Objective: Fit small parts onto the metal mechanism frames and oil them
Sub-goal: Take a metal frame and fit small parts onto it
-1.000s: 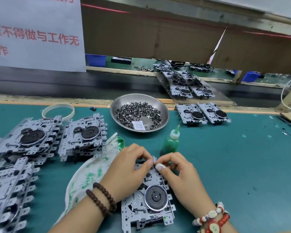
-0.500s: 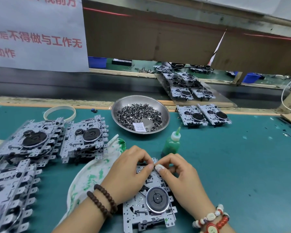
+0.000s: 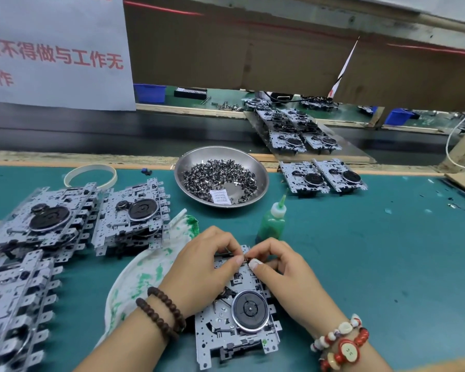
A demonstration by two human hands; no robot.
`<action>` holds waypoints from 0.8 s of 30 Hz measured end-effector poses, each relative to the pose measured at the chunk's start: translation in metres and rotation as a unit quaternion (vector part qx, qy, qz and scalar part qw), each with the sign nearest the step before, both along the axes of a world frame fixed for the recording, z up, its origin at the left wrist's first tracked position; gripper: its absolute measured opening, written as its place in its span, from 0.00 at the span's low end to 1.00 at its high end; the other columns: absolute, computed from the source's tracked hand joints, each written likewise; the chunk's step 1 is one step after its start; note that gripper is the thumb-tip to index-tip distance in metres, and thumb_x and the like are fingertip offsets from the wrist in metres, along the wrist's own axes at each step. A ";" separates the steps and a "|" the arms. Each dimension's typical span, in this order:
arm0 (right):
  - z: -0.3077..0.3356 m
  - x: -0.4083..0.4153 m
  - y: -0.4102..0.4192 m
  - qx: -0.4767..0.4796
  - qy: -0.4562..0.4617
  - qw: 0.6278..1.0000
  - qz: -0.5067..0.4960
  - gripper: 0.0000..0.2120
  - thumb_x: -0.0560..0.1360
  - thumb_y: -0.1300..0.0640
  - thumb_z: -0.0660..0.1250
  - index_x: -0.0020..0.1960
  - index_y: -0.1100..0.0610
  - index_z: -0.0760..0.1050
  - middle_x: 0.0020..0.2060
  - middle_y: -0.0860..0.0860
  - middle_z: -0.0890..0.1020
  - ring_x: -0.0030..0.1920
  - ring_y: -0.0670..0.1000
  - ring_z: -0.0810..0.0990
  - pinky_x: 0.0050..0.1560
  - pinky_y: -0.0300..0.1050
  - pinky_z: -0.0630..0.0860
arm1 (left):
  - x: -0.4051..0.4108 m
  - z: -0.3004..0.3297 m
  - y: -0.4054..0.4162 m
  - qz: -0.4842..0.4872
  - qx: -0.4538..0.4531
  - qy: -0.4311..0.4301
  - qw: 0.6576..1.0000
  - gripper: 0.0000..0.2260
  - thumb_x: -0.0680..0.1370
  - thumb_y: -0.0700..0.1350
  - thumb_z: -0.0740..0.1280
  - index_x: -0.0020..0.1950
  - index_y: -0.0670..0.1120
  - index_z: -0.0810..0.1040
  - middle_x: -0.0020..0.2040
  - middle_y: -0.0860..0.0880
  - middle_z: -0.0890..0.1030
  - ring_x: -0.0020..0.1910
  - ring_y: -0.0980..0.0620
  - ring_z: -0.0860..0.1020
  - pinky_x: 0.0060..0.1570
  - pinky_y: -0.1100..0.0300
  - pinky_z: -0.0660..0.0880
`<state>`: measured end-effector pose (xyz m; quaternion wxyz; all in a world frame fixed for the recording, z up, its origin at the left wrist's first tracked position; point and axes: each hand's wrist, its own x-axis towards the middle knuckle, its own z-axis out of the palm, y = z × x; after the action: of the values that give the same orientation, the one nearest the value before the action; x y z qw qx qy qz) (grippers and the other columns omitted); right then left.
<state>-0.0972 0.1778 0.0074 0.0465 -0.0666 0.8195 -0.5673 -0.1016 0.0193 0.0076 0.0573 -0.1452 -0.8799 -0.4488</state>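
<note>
Perforated silver metal mechanism frame (image 3: 234,327), one black flywheel; left hand (image 3: 204,269) and right hand (image 3: 285,272) both pinch its top edge; two finished frames (image 3: 323,179) beyond.

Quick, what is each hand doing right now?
Left hand: fingers curled, pinching at the far end of the grey metal mechanism frame.
Right hand: fingers curled, pinching a tiny dark part there.

A factory work line: metal frames (image 3: 129,216) are sitting in piles on a long green table (image 3: 360,251).
</note>
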 end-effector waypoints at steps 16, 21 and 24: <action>0.000 0.002 -0.005 -0.005 0.009 1.000 -0.006 0.07 0.73 0.64 0.65 0.41 0.52 0.75 0.33 0.43 0.78 0.33 0.42 0.71 0.36 0.33 0.70 | 0.000 -0.004 -0.001 -0.009 -0.003 0.012 1.000 0.07 0.74 0.46 0.67 0.38 0.55 0.73 0.42 0.59 0.73 0.45 0.63 0.72 0.48 0.67 0.68; -0.002 0.003 -0.007 -0.002 0.010 1.000 -0.017 0.08 0.74 0.64 0.64 0.40 0.52 0.74 0.31 0.41 0.76 0.31 0.41 0.69 0.35 0.31 0.68 | 0.001 -0.003 0.000 -0.010 -0.004 0.014 1.000 0.08 0.74 0.45 0.67 0.38 0.55 0.72 0.42 0.58 0.73 0.45 0.63 0.72 0.48 0.66 0.68; -0.001 0.003 -0.009 -0.004 0.008 1.000 -0.021 0.08 0.74 0.65 0.64 0.40 0.53 0.74 0.32 0.43 0.76 0.31 0.42 0.69 0.34 0.31 0.68 | 0.001 -0.001 0.000 -0.011 -0.005 0.020 1.000 0.09 0.74 0.44 0.67 0.38 0.56 0.72 0.42 0.58 0.73 0.45 0.63 0.71 0.47 0.67 0.68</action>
<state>-0.0938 0.1687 0.0063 0.0280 -0.0543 0.8187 -0.5710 -0.1006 0.0196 0.0064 0.0695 -0.1641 -0.8792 -0.4419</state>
